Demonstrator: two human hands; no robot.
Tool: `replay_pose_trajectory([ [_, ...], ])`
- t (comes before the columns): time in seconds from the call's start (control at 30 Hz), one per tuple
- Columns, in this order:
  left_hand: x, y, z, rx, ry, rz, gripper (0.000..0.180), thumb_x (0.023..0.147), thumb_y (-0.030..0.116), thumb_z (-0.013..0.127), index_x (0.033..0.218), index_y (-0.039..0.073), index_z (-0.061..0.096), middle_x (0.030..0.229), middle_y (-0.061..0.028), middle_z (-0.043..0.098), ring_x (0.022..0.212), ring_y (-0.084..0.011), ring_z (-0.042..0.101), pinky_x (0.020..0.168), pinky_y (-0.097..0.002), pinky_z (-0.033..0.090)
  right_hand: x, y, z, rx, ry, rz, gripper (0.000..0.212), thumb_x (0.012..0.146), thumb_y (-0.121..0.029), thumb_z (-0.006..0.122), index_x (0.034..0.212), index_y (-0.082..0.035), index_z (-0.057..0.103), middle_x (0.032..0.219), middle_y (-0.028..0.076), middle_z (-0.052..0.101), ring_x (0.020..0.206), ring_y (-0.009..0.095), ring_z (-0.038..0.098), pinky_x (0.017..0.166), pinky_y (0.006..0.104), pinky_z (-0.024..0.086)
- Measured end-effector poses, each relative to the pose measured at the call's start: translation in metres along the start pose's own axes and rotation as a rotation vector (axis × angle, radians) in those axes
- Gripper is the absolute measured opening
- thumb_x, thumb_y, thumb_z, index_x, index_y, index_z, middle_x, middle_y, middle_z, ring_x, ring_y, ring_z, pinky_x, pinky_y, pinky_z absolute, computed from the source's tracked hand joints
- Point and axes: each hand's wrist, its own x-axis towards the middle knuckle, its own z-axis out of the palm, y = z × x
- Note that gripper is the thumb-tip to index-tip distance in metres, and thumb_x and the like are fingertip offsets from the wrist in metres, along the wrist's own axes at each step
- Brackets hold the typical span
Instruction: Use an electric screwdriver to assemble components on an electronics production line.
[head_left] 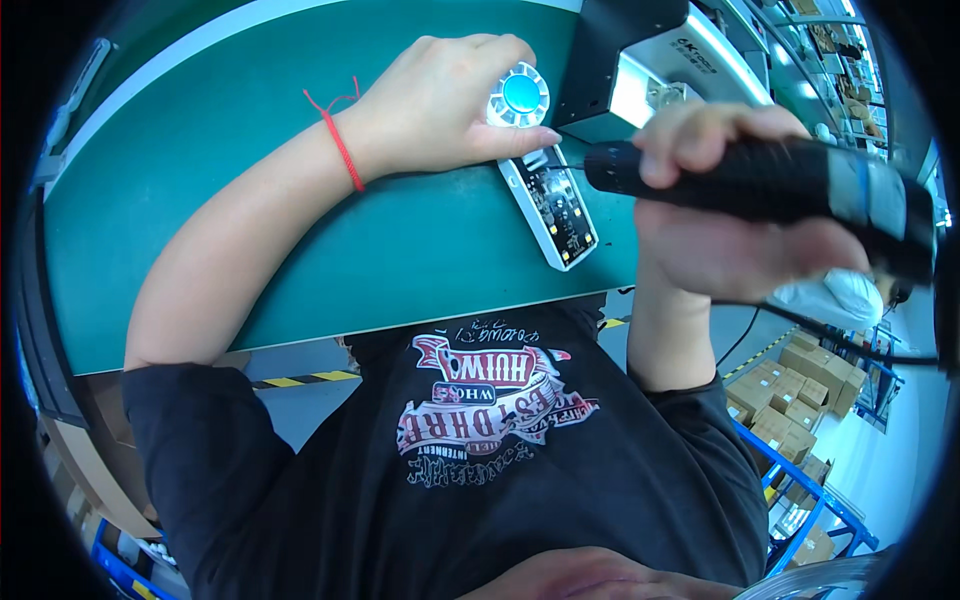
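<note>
My left hand point(440, 95) rests over the green work mat point(200, 110), closed around the upper end of a white handheld device. Between its fingers shows the device's round head, a clear ring with a blue centre point(520, 94). Below the thumb the device's long white housing lies uncovered, and a black circuit board point(562, 215) with small yellow parts sits inside. My right hand point(700, 230) grips a black electric screwdriver point(760, 180) held level. Its thin bit points left at the upper part of the board, near my left thumb; whether it touches a screw cannot be made out.
Behind the screwdriver stands a black and silver box-shaped machine point(640, 75). A dark cable point(840, 345) runs beyond my right hand. Cardboard boxes point(790, 400) are stacked at the right, near a blue rack point(830, 510). Shelves point(830, 50) line the far right.
</note>
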Motion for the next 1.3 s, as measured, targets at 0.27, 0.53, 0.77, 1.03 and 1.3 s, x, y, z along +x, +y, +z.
replay_pose_trajectory([
  [0.27,-0.004,0.005,-0.012,-0.004,-0.007,-0.001,0.052,0.077,0.041,0.083,0.109,0.004,0.065,0.096,-0.0106,0.071,0.072,-0.0253,0.069,0.065,-0.03,0.056,0.017,-0.042,-0.017,-0.067,0.15,-0.248,0.098,0.086,-0.09,0.032,0.128,-0.005,0.059,0.086,0.009,0.069,0.06,0.021,0.063,0.063,0.0358,0.05],
  [0.53,-0.002,0.007,-0.012,-0.034,-0.017,-0.041,0.052,0.078,0.042,0.082,0.109,0.004,0.065,0.099,-0.0102,0.071,0.074,-0.0252,0.07,0.064,-0.0291,0.056,0.025,-0.031,-0.049,-0.242,0.022,-0.288,0.098,0.089,-0.087,0.03,0.133,-0.004,0.056,0.087,0.009,0.069,0.062,0.021,0.063,0.065,0.0356,0.051],
  [0.77,-0.005,0.0,-0.011,0.054,0.068,0.003,0.053,0.079,0.044,0.082,0.11,0.004,0.065,0.1,-0.0108,0.072,0.074,-0.0249,0.071,0.063,-0.0283,0.056,0.018,-0.029,-0.019,0.035,-0.018,-0.099,0.101,0.09,-0.088,0.029,0.138,-0.002,0.053,0.088,0.009,0.068,0.065,0.021,0.064,0.066,0.0362,0.051],
  [1.03,-0.006,-0.001,-0.008,0.068,0.054,-0.037,0.055,0.078,0.04,0.083,0.114,0.003,0.064,0.101,-0.0107,0.072,0.077,-0.0253,0.071,0.066,-0.0293,0.057,0.005,-0.003,0.036,0.091,0.017,-0.016,0.104,0.088,-0.09,0.03,0.137,-0.001,0.053,0.084,0.008,0.066,0.063,0.021,0.063,0.062,0.037,0.049],
  [1.3,-0.007,-0.004,-0.006,0.098,0.059,-0.06,0.052,0.079,0.039,0.082,0.112,0.003,0.064,0.101,-0.0112,0.071,0.079,-0.0257,0.071,0.066,-0.0307,0.057,0.006,0.017,0.034,0.132,-0.023,0.001,0.105,0.087,-0.09,0.03,0.138,-0.001,0.052,0.083,0.008,0.065,0.061,0.02,0.061,0.061,0.037,0.048],
])
